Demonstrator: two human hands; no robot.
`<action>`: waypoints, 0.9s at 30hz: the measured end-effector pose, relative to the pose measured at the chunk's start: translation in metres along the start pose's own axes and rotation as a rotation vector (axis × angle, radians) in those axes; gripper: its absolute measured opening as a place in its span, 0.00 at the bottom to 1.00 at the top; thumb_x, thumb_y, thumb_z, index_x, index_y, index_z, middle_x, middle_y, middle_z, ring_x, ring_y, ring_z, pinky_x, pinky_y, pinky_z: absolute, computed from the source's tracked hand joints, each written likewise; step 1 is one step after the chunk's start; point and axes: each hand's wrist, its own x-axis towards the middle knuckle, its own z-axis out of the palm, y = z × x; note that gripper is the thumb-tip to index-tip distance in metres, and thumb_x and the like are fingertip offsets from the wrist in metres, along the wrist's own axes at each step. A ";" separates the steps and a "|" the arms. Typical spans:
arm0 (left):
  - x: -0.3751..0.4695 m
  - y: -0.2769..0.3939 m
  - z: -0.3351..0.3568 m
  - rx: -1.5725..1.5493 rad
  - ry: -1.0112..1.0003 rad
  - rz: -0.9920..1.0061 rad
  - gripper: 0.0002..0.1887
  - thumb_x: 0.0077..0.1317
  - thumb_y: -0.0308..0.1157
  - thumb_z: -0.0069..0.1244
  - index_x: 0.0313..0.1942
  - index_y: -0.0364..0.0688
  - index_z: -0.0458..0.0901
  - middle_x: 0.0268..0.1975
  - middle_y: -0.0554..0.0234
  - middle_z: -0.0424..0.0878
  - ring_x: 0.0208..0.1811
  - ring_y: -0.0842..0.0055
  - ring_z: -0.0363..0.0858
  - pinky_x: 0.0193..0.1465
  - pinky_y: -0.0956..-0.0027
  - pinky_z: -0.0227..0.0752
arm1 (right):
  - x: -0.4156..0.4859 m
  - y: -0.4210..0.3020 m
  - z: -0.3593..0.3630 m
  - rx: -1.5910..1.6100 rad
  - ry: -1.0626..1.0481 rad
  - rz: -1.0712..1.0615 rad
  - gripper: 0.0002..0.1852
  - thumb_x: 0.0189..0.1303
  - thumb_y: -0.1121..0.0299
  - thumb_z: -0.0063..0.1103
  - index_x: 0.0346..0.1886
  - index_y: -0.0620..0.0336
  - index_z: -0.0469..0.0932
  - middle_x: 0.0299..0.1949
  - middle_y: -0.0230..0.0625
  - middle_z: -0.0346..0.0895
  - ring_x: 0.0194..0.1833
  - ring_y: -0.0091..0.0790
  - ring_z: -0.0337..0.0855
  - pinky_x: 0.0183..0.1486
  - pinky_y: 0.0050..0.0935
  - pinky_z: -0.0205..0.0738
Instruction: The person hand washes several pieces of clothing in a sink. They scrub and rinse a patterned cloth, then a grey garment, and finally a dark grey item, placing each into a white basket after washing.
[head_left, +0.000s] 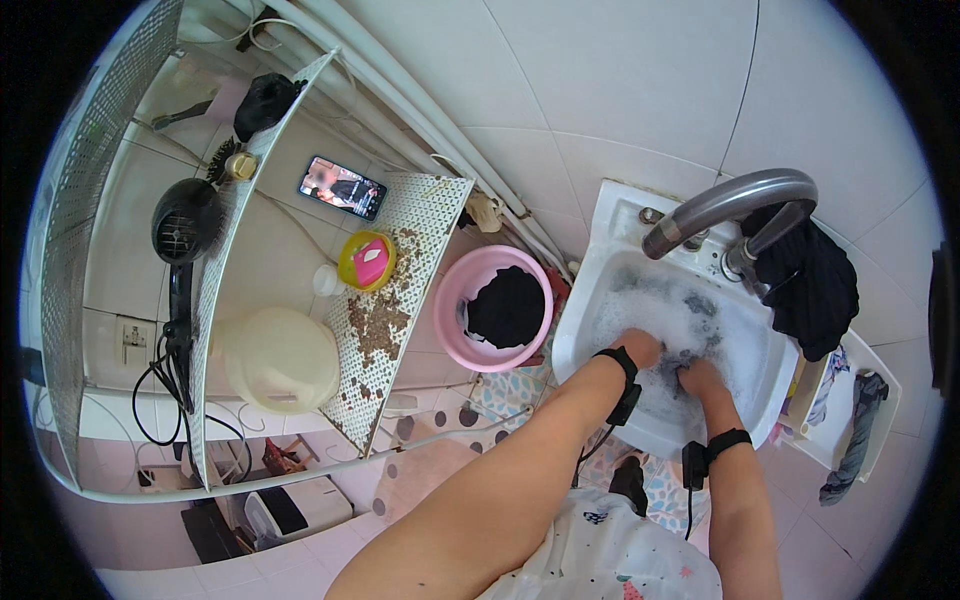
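Both of my hands reach into foamy water in a white washbasin. The wrist and back of my left hand show above the suds; its fingers are hidden. My right hand is close beside it, its fingers also under the foam. Dark patches, perhaps submerged cloth, show between and behind the hands, but what either hand holds cannot be seen. A curved metal faucet arches over the basin's back. Black cloth hangs over the basin's back right corner.
Left of the basin, a pink plastic tub holds black cloth. A rusty perforated metal shelf bears a yellow soap dish and a cream plastic jug. A hair dryer and a smartphone are farther left. A grey cloth drapes over a white bin at right.
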 end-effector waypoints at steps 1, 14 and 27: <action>0.001 -0.001 0.000 -0.003 0.015 0.010 0.09 0.52 0.31 0.46 0.28 0.37 0.82 0.33 0.46 0.82 0.35 0.55 0.81 0.38 0.56 0.73 | 0.000 0.000 -0.002 -0.005 -0.042 0.015 0.22 0.51 0.60 0.51 0.44 0.70 0.76 0.44 0.60 0.74 0.49 0.57 0.73 0.54 0.42 0.66; -0.121 0.049 -0.108 -0.392 0.562 0.317 0.22 0.57 0.37 0.53 0.51 0.39 0.75 0.53 0.47 0.74 0.53 0.57 0.73 0.56 0.64 0.65 | -0.112 0.003 -0.088 1.042 0.282 -0.131 0.18 0.58 0.66 0.48 0.50 0.65 0.74 0.44 0.39 0.76 0.46 0.32 0.73 0.51 0.28 0.64; -0.116 0.014 -0.289 -0.239 0.791 0.365 0.20 0.61 0.40 0.51 0.47 0.35 0.78 0.36 0.58 0.84 0.38 0.74 0.81 0.43 0.71 0.73 | -0.211 -0.066 -0.200 1.822 0.326 -0.550 0.15 0.64 0.71 0.38 0.47 0.65 0.73 0.48 0.35 0.75 0.50 0.29 0.74 0.56 0.30 0.65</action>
